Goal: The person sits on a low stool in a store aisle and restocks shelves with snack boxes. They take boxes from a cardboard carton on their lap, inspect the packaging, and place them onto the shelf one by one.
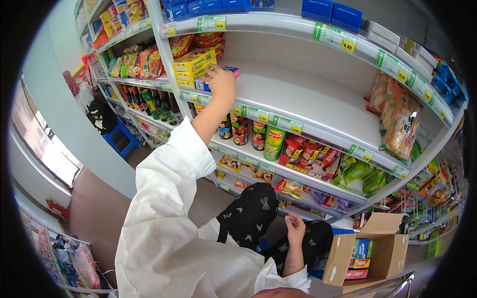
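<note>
My left hand (220, 80) reaches onto the middle shelf at the left, its fingers over the front of a stack of small yellow boxes (193, 64). A blue and pink box (231, 71) lies against this hand; whether the fingers grip a box is hidden. My right hand (295, 225) hangs near my knees, its fingers loosely bent and apart, holding nothing. To its lower right stands an open cardboard carton (337, 257) with small coloured boxes (358, 263) inside.
Red snack packs (182, 45) lie behind the yellow boxes. Bagged bread-like food (400, 119) stands at the shelf's right end. Chip canisters (275, 143) and red snack packets (309, 152) fill the shelf below. Upright shelf posts frame the bay. A blue stool (122, 139) stands at left.
</note>
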Demonstrator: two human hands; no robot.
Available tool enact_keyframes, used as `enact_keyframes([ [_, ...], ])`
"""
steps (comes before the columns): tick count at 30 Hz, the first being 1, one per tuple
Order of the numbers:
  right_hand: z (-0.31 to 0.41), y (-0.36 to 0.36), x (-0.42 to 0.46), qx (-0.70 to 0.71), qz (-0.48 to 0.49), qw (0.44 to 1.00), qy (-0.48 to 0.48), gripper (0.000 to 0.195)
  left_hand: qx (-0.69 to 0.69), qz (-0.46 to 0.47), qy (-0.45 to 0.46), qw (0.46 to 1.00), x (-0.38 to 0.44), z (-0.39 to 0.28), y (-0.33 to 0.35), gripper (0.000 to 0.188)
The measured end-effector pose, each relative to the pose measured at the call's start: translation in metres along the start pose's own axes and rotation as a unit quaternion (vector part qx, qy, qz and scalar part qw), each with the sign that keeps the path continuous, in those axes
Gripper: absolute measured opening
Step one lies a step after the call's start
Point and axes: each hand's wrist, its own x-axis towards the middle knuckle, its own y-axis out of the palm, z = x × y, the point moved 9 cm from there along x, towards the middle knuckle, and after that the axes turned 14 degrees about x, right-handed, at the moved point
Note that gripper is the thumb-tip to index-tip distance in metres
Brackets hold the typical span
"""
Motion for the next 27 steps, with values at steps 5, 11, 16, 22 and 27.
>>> enact_keyframes([
  [5, 0.003, 0.004, -0.001, 0.017, -0.003, 1.0, 0.006, 0.021, -0.203, -0.092, 0.065, 0.973, -0.015, -0.021, -0.019, 0.022],
  [11, -0.004, -0.001, 0.0, 0.002, -0.004, 1.0, 0.01, 0.021, -0.201, -0.07, 0.106, 0.971, 0.003, -0.04, -0.007, 0.037],
  [16, -0.006, 0.002, 0.0, 0.0, 0.0, 1.0, 0.012, 0.02, -0.236, -0.029, 0.199, 0.951, 0.005, -0.067, 0.023, 0.046],
  [22, -0.013, -0.002, 0.004, -0.023, 0.003, 1.0, 0.015, 0.022, -0.202, 0.101, 0.205, 0.952, 0.0, -0.052, 0.008, 0.044],
  [27, -0.018, -0.002, 0.005, -0.031, 0.006, 0.999, 0.009, 0.024, -0.225, 0.103, 0.17, 0.954, -0.005, -0.011, 0.001, 0.04],
])
